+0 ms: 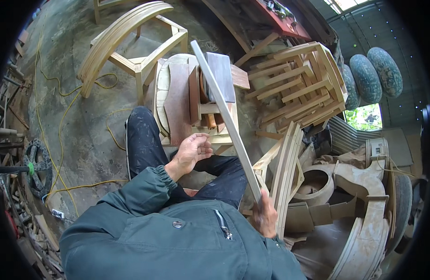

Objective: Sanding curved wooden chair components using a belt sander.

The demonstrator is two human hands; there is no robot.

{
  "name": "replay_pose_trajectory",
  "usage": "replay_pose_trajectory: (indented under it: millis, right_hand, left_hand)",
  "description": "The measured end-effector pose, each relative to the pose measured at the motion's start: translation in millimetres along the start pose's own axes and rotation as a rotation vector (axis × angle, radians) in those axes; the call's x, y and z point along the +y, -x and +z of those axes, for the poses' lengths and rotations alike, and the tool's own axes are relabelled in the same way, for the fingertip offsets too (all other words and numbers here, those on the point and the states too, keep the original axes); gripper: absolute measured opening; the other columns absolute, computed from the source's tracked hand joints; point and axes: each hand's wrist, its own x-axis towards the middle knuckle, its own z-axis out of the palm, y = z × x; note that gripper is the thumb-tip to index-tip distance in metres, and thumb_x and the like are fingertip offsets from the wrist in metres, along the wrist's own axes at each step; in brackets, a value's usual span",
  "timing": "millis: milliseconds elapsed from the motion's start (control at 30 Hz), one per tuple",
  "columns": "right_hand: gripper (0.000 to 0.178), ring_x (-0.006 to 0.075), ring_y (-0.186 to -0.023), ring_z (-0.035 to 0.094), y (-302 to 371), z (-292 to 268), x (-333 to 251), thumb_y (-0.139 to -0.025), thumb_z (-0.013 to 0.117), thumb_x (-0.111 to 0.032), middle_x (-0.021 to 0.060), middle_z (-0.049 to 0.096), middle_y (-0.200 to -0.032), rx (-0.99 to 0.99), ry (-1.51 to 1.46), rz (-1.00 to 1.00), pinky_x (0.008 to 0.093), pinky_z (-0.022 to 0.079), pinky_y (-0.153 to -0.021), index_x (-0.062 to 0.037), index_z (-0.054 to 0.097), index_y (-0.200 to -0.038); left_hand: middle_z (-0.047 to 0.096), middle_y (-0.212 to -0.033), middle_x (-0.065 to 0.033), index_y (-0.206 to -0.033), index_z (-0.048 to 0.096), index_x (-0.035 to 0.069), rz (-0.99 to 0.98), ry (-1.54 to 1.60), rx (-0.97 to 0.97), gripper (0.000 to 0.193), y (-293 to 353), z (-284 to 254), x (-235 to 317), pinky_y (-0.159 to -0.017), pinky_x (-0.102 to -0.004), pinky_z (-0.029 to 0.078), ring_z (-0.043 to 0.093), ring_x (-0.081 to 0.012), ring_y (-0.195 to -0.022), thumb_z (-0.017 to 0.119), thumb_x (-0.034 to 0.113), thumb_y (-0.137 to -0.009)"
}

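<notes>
My right hand (pixel 265 217), low at the right beside my jacket, is closed around the lower end of a long, narrow wooden strip (pixel 230 122). The strip slants up and to the left, its far end above the low workbench. My left hand (pixel 192 153) is in front of that bench, with fingers loosely bent, a little apart, and nothing in them. On the bench lie a reddish-brown board (pixel 179 105) and a flat grey block (pixel 220 77). An orange-brown piece like a handle (pixel 211 122) shows between them, partly hidden.
A curved wooden frame (pixel 117 44) stands at the far left. Stacked slatted frames (pixel 299 86) are at the right, with curved wooden pieces (pixel 287 179) nearer me. A yellow cord (pixel 61 168) crosses the floor at left. Large dusty moulded parts (pixel 364 186) fill the right side.
</notes>
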Motion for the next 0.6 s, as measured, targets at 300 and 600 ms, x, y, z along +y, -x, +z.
replay_pose_trajectory:
  millis: [300,600]
  right_hand:
    - [0.059,0.0393,-0.097,0.071,-126,26,-13,-0.092,0.073,-0.008,0.0184,0.069,-0.115,0.02,-0.154,-0.068,0.0426,0.058,-0.08,-0.0123,0.053,-0.147]
    - [0.055,0.0372,-0.098,0.074,10,20,20,-0.089,0.075,-0.004,0.0226,0.073,-0.114,0.222,-0.237,0.069,0.0446,0.058,-0.086,-0.0063,0.058,-0.142]
  left_hand:
    - [0.067,-0.1,-0.0061,-0.125,0.059,0.009,0.227,0.158,0.158,0.021,4,-60,54,-0.083,-0.0396,0.059,0.068,-0.022,-0.089,0.057,0.019,-0.106]
    - [0.067,-0.1,-0.0041,-0.126,0.059,0.01,0.211,0.129,0.114,0.022,-17,-61,53,-0.083,-0.0389,0.059,0.068,-0.0216,-0.091,0.056,0.02,-0.107]
